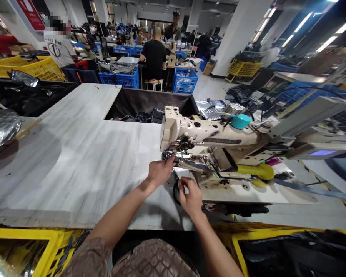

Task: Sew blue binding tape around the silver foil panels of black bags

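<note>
My left hand (160, 172) reaches to the needle end of a cream-coloured industrial sewing machine (219, 134). Its index finger touches the metal parts under the needle, and the other fingers are bent in; whatever they pinch is too small to make out. Just below and to the right, my right hand (191, 197) is closed around what looks like black-handled scissors (175, 193). One dark handle loop shows left of the fingers, with the blades pointing up toward the machine. A grey strip (311, 188) runs in from the right to the machine's lower arm.
The white worktable (75, 165) extends left. Behind it stands a dark fabric-lined bin (150, 99). Yellow crates (53, 246) flank my lap. A yellow curved piece (256, 171) sits on the machine. Beyond are blue crates (185, 80) and a person in black (154, 54), seated.
</note>
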`<act>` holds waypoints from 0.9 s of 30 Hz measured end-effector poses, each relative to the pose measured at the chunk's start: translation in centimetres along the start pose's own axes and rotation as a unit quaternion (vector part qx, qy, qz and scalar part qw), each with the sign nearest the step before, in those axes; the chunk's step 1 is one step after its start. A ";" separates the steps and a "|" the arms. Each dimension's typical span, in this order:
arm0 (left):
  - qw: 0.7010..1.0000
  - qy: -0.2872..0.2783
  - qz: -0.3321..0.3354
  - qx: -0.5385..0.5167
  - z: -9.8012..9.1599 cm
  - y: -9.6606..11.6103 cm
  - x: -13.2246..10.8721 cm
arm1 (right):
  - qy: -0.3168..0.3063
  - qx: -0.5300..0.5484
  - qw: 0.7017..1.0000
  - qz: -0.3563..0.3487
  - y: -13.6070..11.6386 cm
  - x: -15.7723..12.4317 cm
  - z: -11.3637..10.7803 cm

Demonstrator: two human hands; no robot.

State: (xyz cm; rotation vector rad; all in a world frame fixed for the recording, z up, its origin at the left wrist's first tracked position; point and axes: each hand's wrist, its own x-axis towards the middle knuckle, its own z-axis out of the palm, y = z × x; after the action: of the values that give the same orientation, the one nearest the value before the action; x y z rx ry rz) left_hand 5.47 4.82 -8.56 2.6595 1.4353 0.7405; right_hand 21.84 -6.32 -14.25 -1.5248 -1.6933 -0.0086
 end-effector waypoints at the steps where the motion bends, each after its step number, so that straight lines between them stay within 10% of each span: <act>1: 1.000 -0.004 -0.001 0.005 0.3 -0.1 0.5 | -0.030 -0.022 0.999 0.028 0.5 -1.7 0.7; 6: 1.000 0.012 -0.001 0.015 0.8 -0.3 1.8 | -0.133 -0.140 0.973 0.126 2.8 -6.4 2.3; 11: 0.999 0.007 0.020 0.043 0.6 -0.5 1.7 | -0.205 -0.042 0.939 0.272 2.7 -5.9 1.3; 17: 0.995 -0.012 0.060 0.080 0.6 -1.2 1.2 | -0.142 0.285 0.905 0.282 -1.0 -5.4 -0.5; 27: 0.997 0.034 0.055 0.052 0.5 -1.9 -0.2 | -0.080 0.349 0.886 0.294 -2.9 -2.0 -1.2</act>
State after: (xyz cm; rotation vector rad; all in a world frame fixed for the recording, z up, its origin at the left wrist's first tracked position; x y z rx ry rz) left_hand 4.10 5.80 -9.55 2.8390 1.3886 0.7916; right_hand 19.93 -9.31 -13.18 -1.4111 -1.0853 0.9652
